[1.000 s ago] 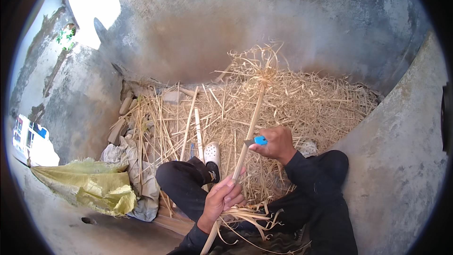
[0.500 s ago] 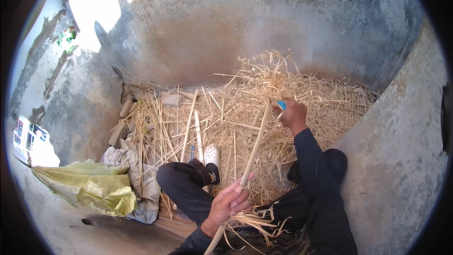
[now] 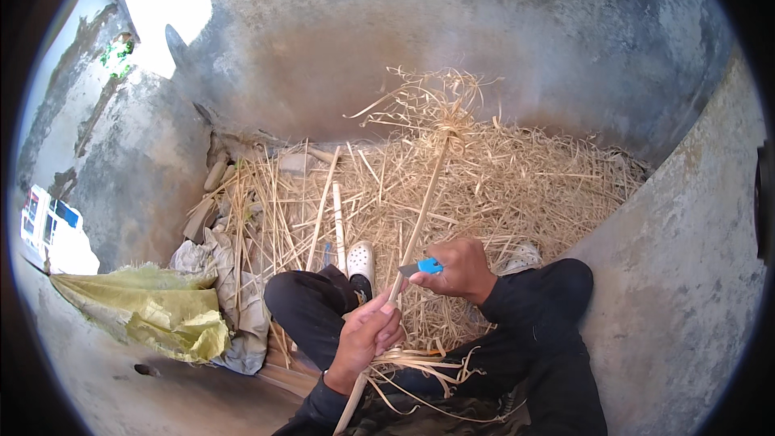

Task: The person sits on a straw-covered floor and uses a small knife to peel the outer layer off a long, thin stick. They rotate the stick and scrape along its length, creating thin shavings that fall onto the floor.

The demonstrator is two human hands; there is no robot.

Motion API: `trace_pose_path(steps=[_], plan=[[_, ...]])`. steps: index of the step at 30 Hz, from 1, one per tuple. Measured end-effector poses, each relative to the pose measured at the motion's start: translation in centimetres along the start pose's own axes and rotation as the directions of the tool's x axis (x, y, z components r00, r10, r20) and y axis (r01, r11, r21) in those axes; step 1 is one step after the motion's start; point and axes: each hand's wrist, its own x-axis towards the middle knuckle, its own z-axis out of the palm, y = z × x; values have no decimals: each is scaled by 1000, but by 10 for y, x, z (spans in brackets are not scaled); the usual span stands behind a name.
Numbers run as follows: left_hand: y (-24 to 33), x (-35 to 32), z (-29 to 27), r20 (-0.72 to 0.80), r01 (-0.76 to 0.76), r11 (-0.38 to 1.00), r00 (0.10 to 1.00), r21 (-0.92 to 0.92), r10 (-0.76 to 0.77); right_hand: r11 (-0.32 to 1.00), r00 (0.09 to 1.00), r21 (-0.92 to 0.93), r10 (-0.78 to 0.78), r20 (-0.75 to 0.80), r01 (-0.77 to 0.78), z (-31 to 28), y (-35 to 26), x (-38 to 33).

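Observation:
My left hand [image 3: 367, 339] is closed around a long pale stick [image 3: 421, 220], which looks like bamboo or cane. The stick slants from my lap away toward the far wall. A tuft of curled shavings [image 3: 452, 113] hangs together at its far end, and more curls [image 3: 428, 362] gather by my left wrist. In my right hand [image 3: 460, 269] is a knife [image 3: 420, 267] with a blue handle. Its grey blade lies against the stick just beyond my left fingers.
A thick bed of shavings [image 3: 517, 186] covers the floor to the far wall. Loose strips [image 3: 323, 208] lie to the left. A yellow-green woven sack [image 3: 153, 315] rests at the left, with a greyish sack beside it. A concrete wall [image 3: 670, 242] rises close on my right.
My right hand has come back along the stick with the knife, from near the far tuft to beside my left hand. The stick's far end has shifted slightly left.

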Motion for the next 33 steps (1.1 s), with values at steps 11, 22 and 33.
trace_pose_path(steps=[11,22,33], plan=[[-4,-7,2,-65,-19,972,997,233,35,986,991,-94,136,-18,-137,3,18,6],[-8,-12,-1,-97,-4,896,994,443,53,945,979,-253,200,-46,-206,11,61,6],[-20,-9,-6,-28,-9,923,999,386,21,791,800,-169,538,-267,-588,-1,131,33]])
